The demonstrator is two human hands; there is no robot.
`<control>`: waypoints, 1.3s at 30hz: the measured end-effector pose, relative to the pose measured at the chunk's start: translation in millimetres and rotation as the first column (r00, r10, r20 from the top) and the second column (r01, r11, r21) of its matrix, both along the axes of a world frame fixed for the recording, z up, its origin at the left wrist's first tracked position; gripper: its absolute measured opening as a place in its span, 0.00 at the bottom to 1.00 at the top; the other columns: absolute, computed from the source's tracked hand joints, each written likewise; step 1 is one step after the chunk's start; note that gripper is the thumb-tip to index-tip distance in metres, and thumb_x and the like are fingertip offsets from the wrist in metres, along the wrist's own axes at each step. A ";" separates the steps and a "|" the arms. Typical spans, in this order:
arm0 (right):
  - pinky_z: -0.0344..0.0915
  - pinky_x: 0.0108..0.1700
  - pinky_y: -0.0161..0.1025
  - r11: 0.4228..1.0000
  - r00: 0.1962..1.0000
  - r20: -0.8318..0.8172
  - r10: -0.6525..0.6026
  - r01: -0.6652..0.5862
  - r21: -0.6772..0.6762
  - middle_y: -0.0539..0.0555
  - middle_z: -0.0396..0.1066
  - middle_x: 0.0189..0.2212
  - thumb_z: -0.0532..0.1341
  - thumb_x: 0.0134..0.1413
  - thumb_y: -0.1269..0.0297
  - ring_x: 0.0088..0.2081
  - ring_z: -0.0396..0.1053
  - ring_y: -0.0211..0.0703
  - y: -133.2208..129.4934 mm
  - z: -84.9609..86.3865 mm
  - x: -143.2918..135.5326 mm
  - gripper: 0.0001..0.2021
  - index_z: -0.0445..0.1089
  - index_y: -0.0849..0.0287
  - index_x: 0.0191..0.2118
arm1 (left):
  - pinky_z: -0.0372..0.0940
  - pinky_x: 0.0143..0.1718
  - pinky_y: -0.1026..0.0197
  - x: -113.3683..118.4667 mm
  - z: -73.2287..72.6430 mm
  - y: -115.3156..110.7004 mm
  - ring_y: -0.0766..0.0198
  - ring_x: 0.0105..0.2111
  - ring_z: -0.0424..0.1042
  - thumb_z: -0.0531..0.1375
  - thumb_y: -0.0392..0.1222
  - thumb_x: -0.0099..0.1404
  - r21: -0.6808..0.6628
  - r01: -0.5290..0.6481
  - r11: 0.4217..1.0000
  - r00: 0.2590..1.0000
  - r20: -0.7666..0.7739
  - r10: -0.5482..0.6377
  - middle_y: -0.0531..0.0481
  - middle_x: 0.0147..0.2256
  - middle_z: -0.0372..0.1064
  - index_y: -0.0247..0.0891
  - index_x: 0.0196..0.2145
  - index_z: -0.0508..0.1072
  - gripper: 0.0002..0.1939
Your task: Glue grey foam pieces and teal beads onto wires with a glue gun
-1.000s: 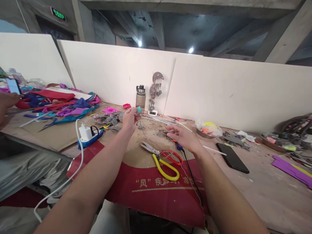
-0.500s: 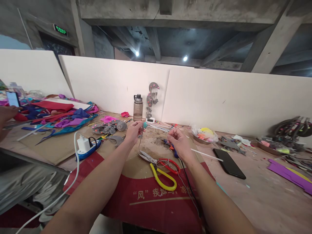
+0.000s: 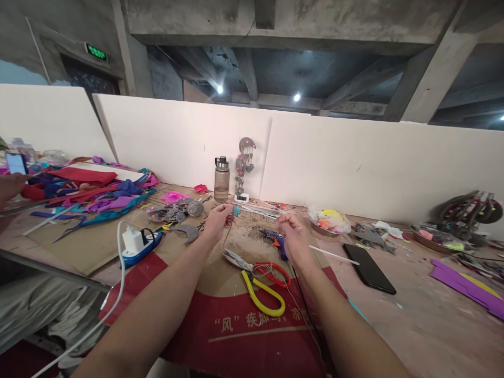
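Observation:
My left hand (image 3: 220,219) is closed in a pinch on a small teal piece (image 3: 236,211) at the middle of the table. A thin grey cord (image 3: 224,239) hangs below it toward the scissors. To the right, my right hand (image 3: 292,233) has its fingers pressed together; whatever is between them is too small to make out. Beside that hand lies a blue glue gun (image 3: 281,244) with an orange trigger, partly covered by it. Scissors (image 3: 264,299) with red and yellow handles rest on the cardboard (image 3: 212,273) between my forearms, with grey cord lying across them.
A drink bottle (image 3: 221,181) and a grey hanging ornament (image 3: 245,157) stand before the white boards (image 3: 177,136). On the left are a blue power strip (image 3: 142,252), felt scraps (image 3: 118,191) and another person's hand (image 3: 11,186). A black phone (image 3: 369,269) lies at right.
My right hand has moved slightly right and up, its fingers more curled. My left hand keeps its pinch on the teal piece, which has turned slightly. The view has shifted a little.

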State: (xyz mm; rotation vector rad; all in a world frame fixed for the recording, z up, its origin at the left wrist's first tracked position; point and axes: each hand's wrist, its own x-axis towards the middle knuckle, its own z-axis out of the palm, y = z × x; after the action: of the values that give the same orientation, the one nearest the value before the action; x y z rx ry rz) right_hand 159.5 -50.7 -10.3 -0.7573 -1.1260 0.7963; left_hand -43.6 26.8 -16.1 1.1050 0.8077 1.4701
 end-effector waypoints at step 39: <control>0.60 0.55 0.42 0.978 0.972 0.167 0.165 -0.138 -0.159 0.57 0.68 0.54 0.62 0.51 0.50 0.54 0.66 0.44 -6.7 -15.4 -28.2 0.23 0.64 0.53 0.51 | 0.56 0.25 0.66 9.7 5.8 -21.9 0.70 0.22 0.63 0.60 0.42 0.57 0.416 -0.001 0.910 0.893 -0.409 0.187 0.55 0.23 0.66 0.37 0.29 0.71 0.06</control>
State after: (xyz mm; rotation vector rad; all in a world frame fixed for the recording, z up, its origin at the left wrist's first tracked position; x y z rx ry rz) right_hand 131.3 -57.4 -25.7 -0.8867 -1.3099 0.9621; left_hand -33.9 4.9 -10.3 1.7854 0.8964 1.5317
